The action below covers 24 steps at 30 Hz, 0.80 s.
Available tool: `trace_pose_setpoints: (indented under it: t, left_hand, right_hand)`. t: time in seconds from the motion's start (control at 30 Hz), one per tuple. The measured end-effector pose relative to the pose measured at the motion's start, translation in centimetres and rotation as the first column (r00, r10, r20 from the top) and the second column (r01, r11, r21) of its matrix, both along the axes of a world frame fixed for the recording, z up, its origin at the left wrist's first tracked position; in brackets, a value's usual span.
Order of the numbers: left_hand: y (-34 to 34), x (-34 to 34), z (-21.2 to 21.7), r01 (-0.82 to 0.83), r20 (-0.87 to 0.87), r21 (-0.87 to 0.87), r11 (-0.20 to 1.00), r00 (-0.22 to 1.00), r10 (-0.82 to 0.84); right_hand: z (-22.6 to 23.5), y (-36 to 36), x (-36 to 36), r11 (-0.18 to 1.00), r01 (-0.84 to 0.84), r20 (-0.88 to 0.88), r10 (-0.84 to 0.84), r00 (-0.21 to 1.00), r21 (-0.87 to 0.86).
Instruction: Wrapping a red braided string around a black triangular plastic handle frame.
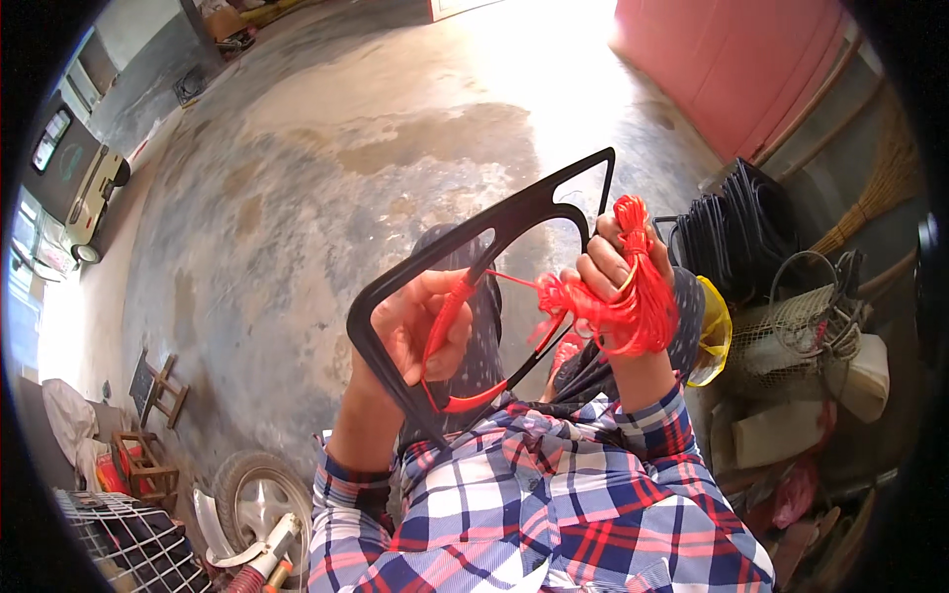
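A black frame (534, 203) with a slanted outer edge and a rounded inner ring is tilted above my lap. My left hand (395, 321) reaches through it and grips the ring, where red cord (447, 321) is wound around part of it. From that winding a single strand stretches across to the right. My right hand (605, 265) is closed around a loose bundle of the same red cord (647, 311), beside the frame's right side. Loops hang over and below my fingers. The lower part of the ring is also red.
Stacked black frames (736, 222) stand at the right, near a straw broom (870, 198) and a wire mesh roll (776, 336). A yellow bag (714, 331) hangs by my right knee. At lower left are a wheel (262, 499), a wire basket (119, 534) and a small stool (163, 390).
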State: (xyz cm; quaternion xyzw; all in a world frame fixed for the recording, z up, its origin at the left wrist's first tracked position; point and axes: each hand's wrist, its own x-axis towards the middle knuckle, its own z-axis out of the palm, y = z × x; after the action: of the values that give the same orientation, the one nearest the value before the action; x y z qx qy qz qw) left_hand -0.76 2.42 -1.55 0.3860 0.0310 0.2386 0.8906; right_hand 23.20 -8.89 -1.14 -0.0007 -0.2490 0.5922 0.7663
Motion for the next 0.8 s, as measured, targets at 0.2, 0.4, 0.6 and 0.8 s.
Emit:
trace_pose_setpoints:
  t: [0.2,0.4,0.6,0.8]
  left_hand:
    - [0.6,-0.2,-0.4,-0.044,-0.049,-0.045,0.998,0.998,0.041]
    - [0.4,0.0,0.0,-0.118,-0.032,0.017,0.993,0.992,0.119]
    - [0.8,-0.2,-0.3,-0.117,-0.076,-0.002,0.993,0.99,0.116]
    - [1.9,-1.7,-1.3,-0.19,-0.115,0.01,0.982,0.975,0.19]
  right_hand:
    - [-1.0,-0.5,-1.0,0.999,0.012,0.133,-0.005,0.991,-0.052]
    - [-0.4,-1.0,-2.6,0.987,0.093,0.248,-0.058,0.967,-0.133]
    - [-1.2,-1.5,-2.9,0.974,0.132,0.326,-0.067,0.943,-0.182]
    - [-5.5,-1.0,4.8,0.97,0.119,-0.255,-0.172,0.952,-0.212]
